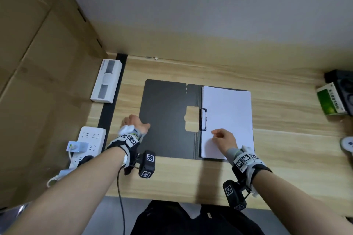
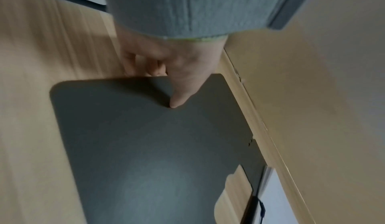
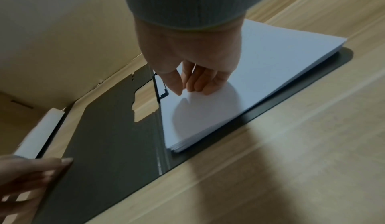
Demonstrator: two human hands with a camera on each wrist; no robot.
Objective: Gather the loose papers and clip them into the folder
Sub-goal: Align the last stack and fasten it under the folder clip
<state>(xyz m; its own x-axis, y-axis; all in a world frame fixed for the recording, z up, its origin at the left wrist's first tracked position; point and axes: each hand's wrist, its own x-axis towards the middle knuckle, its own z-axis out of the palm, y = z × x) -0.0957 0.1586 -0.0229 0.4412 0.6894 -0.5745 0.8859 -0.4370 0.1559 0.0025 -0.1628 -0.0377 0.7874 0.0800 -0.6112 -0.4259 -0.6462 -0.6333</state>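
Note:
A black folder (image 1: pixel 166 116) lies open flat on the wooden desk (image 1: pixel 191 177). A stack of white papers (image 1: pixel 229 108) sits on its right half, with the wire clip (image 1: pixel 203 119) at the stack's left edge by the spine. My left hand (image 1: pixel 137 124) pinches the left edge of the cover (image 2: pixel 145 145), thumb (image 2: pixel 179 99) on top and the fingers past the edge. My right hand (image 1: pixel 219 135) is over the near part of the papers (image 3: pixel 270 62), fingers (image 3: pixel 200 82) loosely curled with tips at the top sheet, holding nothing.
A white power strip (image 1: pixel 87 145) with a plugged charger and a long white box (image 1: pixel 107 80) lie left of the folder. A green box (image 1: pixel 330 101), a black speaker (image 1: pixel 342 82) and a round white item (image 1: pixel 347 144) sit at the right edge. Cardboard (image 1: pixel 38 63) stands at the left.

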